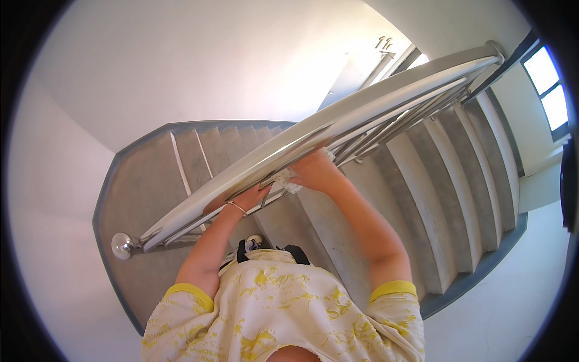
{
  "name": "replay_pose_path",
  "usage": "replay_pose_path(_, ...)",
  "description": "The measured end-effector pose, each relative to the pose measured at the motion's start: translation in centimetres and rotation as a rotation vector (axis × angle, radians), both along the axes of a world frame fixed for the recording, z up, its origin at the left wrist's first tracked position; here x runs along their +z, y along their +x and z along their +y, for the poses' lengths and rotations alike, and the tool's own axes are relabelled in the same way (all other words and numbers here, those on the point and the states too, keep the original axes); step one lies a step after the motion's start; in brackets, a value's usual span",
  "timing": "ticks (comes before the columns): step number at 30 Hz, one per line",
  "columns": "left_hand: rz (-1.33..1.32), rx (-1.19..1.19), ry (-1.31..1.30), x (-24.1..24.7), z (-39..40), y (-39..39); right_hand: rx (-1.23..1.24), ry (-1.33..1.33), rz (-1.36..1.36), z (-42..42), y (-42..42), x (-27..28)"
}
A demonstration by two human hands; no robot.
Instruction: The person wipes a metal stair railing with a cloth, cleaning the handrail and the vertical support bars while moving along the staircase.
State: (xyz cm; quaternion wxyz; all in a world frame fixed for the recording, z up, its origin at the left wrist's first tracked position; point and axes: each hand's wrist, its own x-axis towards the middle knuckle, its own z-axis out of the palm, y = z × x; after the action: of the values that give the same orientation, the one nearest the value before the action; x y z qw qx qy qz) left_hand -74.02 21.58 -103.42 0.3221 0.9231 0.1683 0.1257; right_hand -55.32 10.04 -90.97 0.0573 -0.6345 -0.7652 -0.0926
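Note:
A polished metal handrail [271, 154] runs diagonally across the head view, with thinner metal bars [398, 113] beneath it. My left hand [249, 199], with a bracelet at the wrist, is at the rail's lower side; its fingers are partly hidden behind the metal, so its grip is unclear. Farther up the railing, my right hand [314, 169] holds a pale speckled cloth [288, 180] against the underside of the rail and the bars. Part of the cloth shows beyond the fingers, and the rest is covered by the hand.
Grey stair steps [420, 181] climb at the right, and more steps [212, 145] lie beyond the railing. A round metal knob [122, 245] ends the rail at lower left. White walls [181, 63] surround the stairwell; a window [547, 86] is at upper right. My shoe [254, 240] stands below.

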Motion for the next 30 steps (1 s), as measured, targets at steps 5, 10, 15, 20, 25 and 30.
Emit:
replay_pose_path(5,0.072,-0.004,-0.048,-1.0,0.4,-0.2,-0.018,-0.158,-0.033,0.7,0.3,0.6)
replay_pose_path(10,0.11,0.008,-0.083,-0.6,0.4,-1.8,-0.12,-0.17,0.133,1.6,-1.8,0.3)
replay_pose_path(15,0.157,0.048,-0.068,-4.2,1.2,-3.8,-0.093,-0.155,0.122,2.8,-4.8,-3.4)
replay_pose_path(20,0.085,0.066,-0.068,-6.9,1.8,-4.3,-0.006,-0.17,0.069,3.7,-5.9,-4.4)
replay_pose_path(25,0.135,0.088,-0.02,-5.6,1.3,-4.1,0.064,-0.207,0.007,3.7,-4.7,-5.5)
replay_pose_path(30,0.129,0.12,-0.168,-6.4,1.2,-4.3,0.019,-0.323,0.148,4.4,-5.4,-5.5)
